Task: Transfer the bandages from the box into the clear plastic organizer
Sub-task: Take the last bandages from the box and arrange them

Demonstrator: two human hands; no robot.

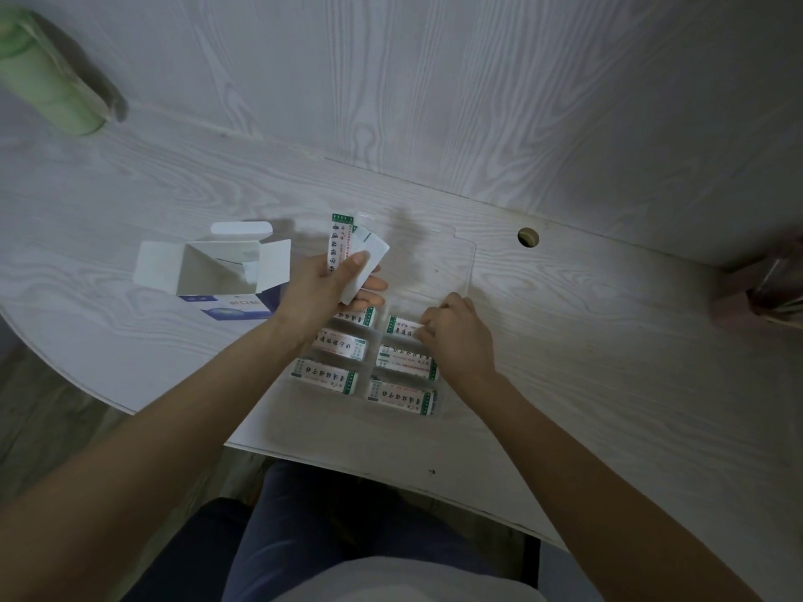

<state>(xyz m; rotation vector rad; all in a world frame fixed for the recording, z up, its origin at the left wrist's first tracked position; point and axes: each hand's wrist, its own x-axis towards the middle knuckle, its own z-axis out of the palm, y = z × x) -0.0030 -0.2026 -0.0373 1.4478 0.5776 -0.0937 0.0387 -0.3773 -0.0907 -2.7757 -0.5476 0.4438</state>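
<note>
**Bandages going into the organizer**

Nearest the table edge, the clear plastic organizer [439, 406] holds bandages [326, 375] in its compartments. Right hand [452, 336] pinches one in the far-right compartment. Left hand [321, 284] grips a fanned bunch [347, 245]. Beyond, the opened box [217, 267] lies flaps spread.

six bandage strips [333, 346] visible in one clear organizer [456, 271]; few more fanned in left hand [323, 288], count unclear; one open box [217, 267]; one green roll [48, 80] at 10 o'clock.
</note>
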